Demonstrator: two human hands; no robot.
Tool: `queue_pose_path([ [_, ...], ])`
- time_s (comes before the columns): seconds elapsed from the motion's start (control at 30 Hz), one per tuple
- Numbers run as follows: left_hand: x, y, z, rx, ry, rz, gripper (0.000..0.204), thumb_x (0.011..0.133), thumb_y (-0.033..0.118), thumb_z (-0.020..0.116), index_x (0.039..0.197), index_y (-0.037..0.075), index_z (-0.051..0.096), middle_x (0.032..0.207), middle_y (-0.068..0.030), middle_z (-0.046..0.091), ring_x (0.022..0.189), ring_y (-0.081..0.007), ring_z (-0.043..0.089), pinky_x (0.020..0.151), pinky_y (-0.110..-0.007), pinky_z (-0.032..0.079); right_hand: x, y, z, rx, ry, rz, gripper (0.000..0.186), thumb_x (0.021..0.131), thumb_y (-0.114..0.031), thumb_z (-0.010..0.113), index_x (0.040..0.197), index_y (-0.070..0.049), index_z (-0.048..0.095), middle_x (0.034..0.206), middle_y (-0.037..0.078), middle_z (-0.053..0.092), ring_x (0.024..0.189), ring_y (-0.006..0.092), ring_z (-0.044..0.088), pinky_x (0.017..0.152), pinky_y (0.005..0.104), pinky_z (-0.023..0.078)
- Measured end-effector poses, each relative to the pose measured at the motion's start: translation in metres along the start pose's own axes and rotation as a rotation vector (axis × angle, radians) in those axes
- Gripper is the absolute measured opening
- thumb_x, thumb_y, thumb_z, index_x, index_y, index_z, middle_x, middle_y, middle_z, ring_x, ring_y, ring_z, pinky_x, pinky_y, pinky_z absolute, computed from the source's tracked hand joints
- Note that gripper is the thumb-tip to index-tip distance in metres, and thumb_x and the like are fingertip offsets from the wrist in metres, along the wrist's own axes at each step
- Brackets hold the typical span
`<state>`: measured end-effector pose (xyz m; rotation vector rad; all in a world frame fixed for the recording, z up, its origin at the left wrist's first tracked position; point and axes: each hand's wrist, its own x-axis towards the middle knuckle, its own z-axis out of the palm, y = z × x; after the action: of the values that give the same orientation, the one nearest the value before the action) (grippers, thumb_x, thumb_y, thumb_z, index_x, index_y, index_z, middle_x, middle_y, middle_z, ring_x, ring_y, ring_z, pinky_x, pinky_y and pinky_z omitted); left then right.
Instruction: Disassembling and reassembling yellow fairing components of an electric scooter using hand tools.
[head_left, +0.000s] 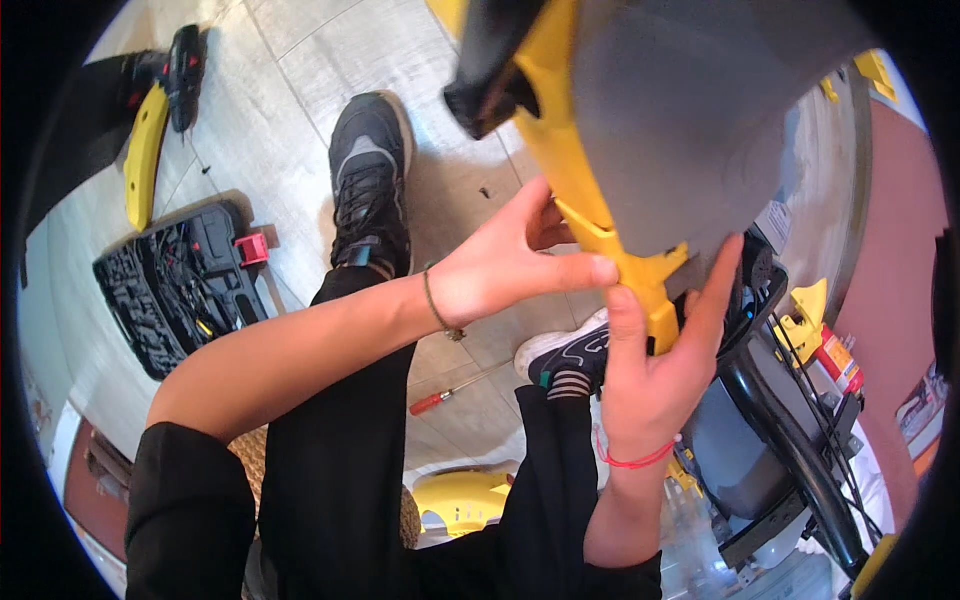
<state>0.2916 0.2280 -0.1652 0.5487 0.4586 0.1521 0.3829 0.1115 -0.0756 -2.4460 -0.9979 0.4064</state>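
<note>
A large yellow plastic housing [590, 215] with a broad grey panel [670, 120] is held up in front of me, its upper end running out of view. A black tubular piece [490, 100] sticks out from its upper left. My left hand [510, 255] grips the housing's left edge, thumb on the front and fingers partly hidden behind. Lower down, my right hand [660, 370] closes around the narrow bottom end. Its thumb lies on the yellow plastic, and its index finger stretches up beside the grey panel.
A red-handled screwdriver [432, 402] lies on the tiles between my feet. To the left are an opened black tool case [185, 285], a drill [184, 78] and a curved yellow piece [147, 160]. A black tube frame [790, 440] with cables stands at right; another yellow part [462, 500] is below.
</note>
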Motion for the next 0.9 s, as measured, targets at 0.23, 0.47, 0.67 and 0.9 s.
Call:
queue_pose_path([
  [0.23,-0.005,0.000,0.008,-0.030,-0.002,-0.081,0.076,0.083,0.018,0.074,0.142,0.001,0.029,0.137,-0.0109,0.045,0.127,-0.0223,0.044,0.108,-0.038,0.034,0.002,0.003,-0.003,0.013,0.038,-0.040,0.085,0.078,-0.022,0.078,0.144,0.006,0.032,0.132,0.025,0.049,0.117,0.0367,0.052,0.099,0.0406,0.040],
  [0.47,-0.016,-0.005,0.002,0.038,0.014,-0.099,0.073,0.087,0.025,0.071,0.142,0.002,0.030,0.137,-0.0129,0.047,0.125,-0.0255,0.049,0.104,-0.041,0.041,0.002,0.012,-0.009,0.206,0.079,-0.054,0.080,0.073,-0.009,0.072,0.141,0.008,0.035,0.126,0.023,0.054,0.112,0.0335,0.055,0.098,0.0394,0.041],
  [0.67,-0.033,-0.001,0.007,0.190,0.088,-0.233,0.070,0.090,0.039,0.065,0.142,0.003,0.034,0.136,-0.0101,0.048,0.126,-0.0246,0.047,0.105,-0.042,0.038,-0.002,0.019,-0.008,0.255,0.136,-0.006,0.079,0.074,-0.015,0.071,0.140,0.010,0.036,0.119,0.020,0.058,0.108,0.0312,0.057,0.101,0.0470,0.038],
  [0.9,-0.080,0.019,0.001,0.555,0.106,-0.405,0.038,0.098,0.012,0.052,0.134,0.001,0.043,0.131,-0.0120,0.054,0.118,-0.0205,0.054,0.100,-0.034,0.043,0.001,0.020,-0.008,0.195,0.206,-0.032,0.073,0.072,-0.013,0.069,0.136,0.007,0.041,0.109,0.019,0.061,0.102,0.0335,0.058,0.100,0.0460,0.040],
])
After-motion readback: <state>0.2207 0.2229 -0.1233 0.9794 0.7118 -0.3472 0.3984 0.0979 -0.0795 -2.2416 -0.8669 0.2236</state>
